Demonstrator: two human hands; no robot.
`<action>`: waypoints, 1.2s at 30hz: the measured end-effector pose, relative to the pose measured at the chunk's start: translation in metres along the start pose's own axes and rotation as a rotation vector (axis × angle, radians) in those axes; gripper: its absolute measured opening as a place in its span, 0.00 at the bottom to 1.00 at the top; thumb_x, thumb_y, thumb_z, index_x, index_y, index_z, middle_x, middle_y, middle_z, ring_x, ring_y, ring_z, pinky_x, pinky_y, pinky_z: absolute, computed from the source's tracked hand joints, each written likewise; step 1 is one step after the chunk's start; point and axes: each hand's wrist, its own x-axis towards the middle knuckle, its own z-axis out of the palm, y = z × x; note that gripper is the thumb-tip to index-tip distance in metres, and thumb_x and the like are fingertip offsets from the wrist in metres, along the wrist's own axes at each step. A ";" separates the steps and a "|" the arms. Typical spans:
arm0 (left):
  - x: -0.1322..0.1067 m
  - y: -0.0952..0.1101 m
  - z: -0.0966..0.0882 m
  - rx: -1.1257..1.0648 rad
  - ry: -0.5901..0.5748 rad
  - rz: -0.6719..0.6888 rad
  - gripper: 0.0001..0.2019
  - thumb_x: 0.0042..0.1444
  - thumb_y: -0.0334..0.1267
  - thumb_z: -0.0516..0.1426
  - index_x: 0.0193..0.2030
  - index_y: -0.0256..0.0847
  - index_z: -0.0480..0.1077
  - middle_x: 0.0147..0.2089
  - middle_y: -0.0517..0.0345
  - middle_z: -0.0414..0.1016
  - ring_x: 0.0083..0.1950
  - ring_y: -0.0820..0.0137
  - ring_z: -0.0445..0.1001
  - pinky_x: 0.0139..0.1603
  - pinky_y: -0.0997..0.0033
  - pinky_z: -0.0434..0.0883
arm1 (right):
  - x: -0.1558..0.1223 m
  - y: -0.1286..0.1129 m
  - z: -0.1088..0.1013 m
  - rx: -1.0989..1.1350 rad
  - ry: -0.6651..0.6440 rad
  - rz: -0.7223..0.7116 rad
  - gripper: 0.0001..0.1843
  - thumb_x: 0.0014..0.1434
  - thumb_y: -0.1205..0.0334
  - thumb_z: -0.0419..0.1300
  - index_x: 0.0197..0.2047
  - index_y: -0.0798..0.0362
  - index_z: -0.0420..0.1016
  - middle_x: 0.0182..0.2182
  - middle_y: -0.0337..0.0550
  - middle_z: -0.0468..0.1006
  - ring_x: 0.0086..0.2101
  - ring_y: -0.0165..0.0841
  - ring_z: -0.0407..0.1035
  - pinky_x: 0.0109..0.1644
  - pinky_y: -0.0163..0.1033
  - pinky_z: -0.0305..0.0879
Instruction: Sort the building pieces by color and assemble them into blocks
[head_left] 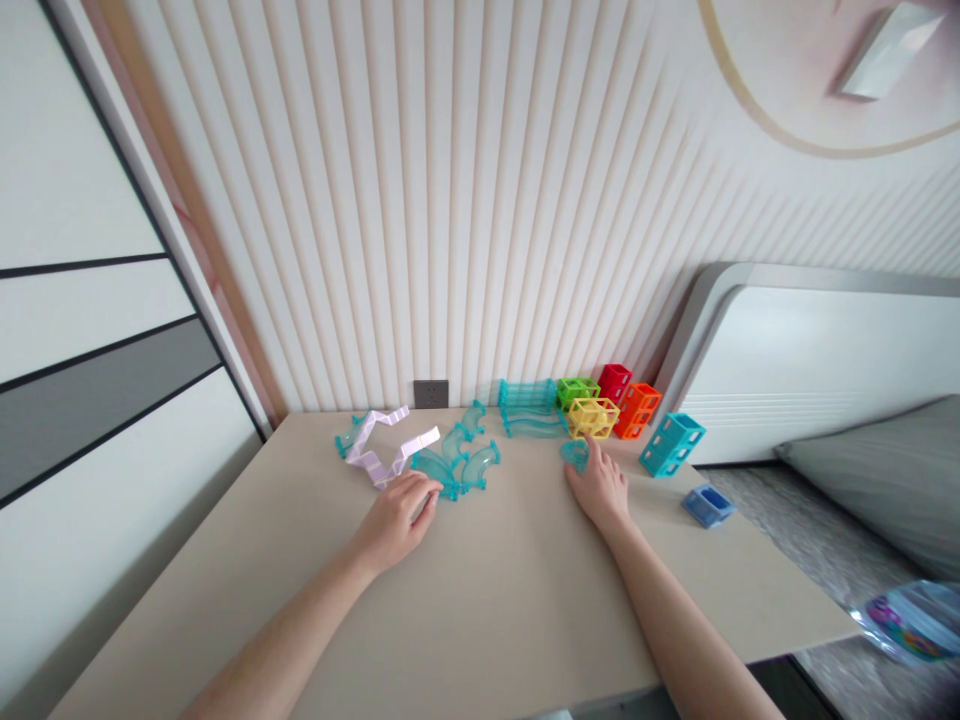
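My left hand [399, 520] lies low over the table at the near edge of a cluster of clear teal curved track pieces [480, 466]. Its fingers bend loosely, thumb apart from the index finger, and I see nothing held. Just beyond it is a pale purple zigzag strip [367, 462], partly over another teal piece [345, 441]. My right hand [601, 488] has thumb and index finger around a small clear teal piece [574, 456], its near side covered by the hand. Right beyond those fingertips stands a yellow open-frame block [592, 416].
Teal ridged tracks [528, 398] stand against the wall, beside green [576, 392], red [614, 381] and orange blocks [637, 411]. A teal block [672, 445] and a blue block [708, 506] sit near the right edge of the table [480, 610]. A plastic bag [911, 620] lies beyond.
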 end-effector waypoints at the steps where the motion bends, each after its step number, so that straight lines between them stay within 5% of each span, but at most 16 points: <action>1: 0.000 0.000 0.000 0.001 0.001 0.001 0.09 0.65 0.29 0.52 0.45 0.43 0.71 0.40 0.54 0.77 0.45 0.64 0.76 0.49 0.61 0.74 | 0.000 0.001 0.000 -0.003 -0.001 0.000 0.35 0.63 0.55 0.54 0.71 0.53 0.53 0.57 0.57 0.73 0.56 0.50 0.66 0.57 0.51 0.59; 25: 0.001 0.000 -0.002 0.032 -0.004 0.004 0.09 0.65 0.30 0.51 0.45 0.43 0.71 0.40 0.53 0.77 0.45 0.64 0.76 0.49 0.60 0.74 | 0.003 0.004 0.002 0.026 -0.004 0.019 0.33 0.63 0.54 0.55 0.69 0.53 0.56 0.58 0.55 0.72 0.57 0.49 0.65 0.57 0.50 0.59; 36: 0.003 -0.013 -0.017 0.176 0.171 -0.060 0.07 0.65 0.31 0.52 0.45 0.43 0.70 0.40 0.53 0.77 0.44 0.62 0.76 0.48 0.59 0.73 | 0.000 0.003 0.002 -0.011 0.018 0.021 0.38 0.62 0.53 0.55 0.71 0.58 0.54 0.60 0.60 0.69 0.58 0.53 0.64 0.57 0.53 0.60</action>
